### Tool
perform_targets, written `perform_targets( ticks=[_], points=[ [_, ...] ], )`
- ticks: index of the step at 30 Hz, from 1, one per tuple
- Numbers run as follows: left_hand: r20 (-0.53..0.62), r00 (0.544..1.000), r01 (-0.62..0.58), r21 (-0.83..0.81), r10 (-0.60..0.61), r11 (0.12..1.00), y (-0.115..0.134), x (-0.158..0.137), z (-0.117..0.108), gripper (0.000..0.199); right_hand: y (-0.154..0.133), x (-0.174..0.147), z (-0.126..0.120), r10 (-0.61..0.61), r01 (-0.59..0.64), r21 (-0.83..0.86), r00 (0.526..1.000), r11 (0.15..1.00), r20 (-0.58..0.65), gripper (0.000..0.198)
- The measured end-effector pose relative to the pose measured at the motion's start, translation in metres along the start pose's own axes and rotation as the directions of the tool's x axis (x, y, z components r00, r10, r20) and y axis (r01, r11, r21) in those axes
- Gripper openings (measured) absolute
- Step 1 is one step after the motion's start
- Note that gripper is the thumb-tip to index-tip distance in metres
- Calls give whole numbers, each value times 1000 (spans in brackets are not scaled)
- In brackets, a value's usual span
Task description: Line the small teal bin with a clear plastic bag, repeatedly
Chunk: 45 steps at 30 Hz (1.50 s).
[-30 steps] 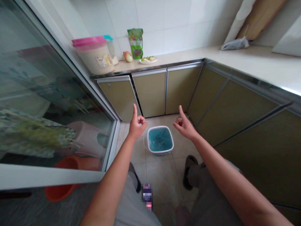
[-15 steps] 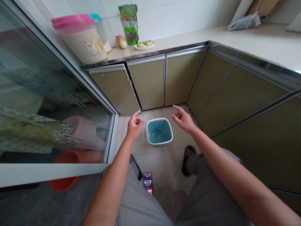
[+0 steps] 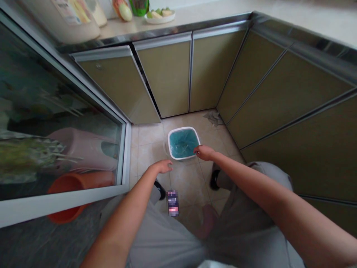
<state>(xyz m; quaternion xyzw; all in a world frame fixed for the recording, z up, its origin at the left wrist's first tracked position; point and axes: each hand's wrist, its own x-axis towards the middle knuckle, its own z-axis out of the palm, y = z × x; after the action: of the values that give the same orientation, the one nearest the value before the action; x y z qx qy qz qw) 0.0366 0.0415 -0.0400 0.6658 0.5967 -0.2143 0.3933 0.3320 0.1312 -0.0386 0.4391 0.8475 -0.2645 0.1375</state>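
Observation:
On the tiled floor stands a trash bin (image 3: 184, 129) with a white rim and blue inside, lined with a clear plastic bag (image 3: 182, 143). My right hand (image 3: 205, 152) is at the bin's near right corner, its fingers curled over the rim and bag edge. Just short of the bin's near left corner is my left hand (image 3: 164, 166), fingers loosely stretched and apart, holding nothing. A small gap separates it from the rim.
Cabinets (image 3: 164, 78) line the back and right under a countertop holding a plate of cut food (image 3: 160, 18). A glass door (image 3: 55, 111) stands left, an orange bucket (image 3: 67, 197) behind it. A grey cloth (image 3: 214, 117) lies in the corner. A blurred-out object (image 3: 173, 203) lies between my feet.
My view has tilted down. The right hand has come from pointing beside the bin to its rim. My left hand has lowered toward me, its pointing finger no longer raised.

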Motion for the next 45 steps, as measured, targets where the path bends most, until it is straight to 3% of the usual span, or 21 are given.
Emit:
perform_targets(
  ticks=[9,18,26,34,38,45],
  points=[
    [34,999,-40,-10,41,999,5,5,9,66,-1,25,26,-5,7,-30,999,1000,53,39],
    [53,998,-16,-37,18,999,-9,-2,9,67,-4,36,21,-6,7,-9,991,1000,135,49],
    [42,999,-9,-80,12,997,-11,-4,7,69,-4,35,15,-9,13,-30,992,999,126,48],
    [17,999,-43,-82,45,996,0,-14,-7,78,-13,15,-35,-61,59,34,996,998,65,44],
    [-10,999,-40,-85,39,996,0,-14,-7,90,-13,14,-73,-138,138,62,990,989,3,33],
    [68,997,27,-59,-23,998,-3,-8,-2,96,-16,37,-152,-213,217,-1,956,976,-203,9]
  ],
)
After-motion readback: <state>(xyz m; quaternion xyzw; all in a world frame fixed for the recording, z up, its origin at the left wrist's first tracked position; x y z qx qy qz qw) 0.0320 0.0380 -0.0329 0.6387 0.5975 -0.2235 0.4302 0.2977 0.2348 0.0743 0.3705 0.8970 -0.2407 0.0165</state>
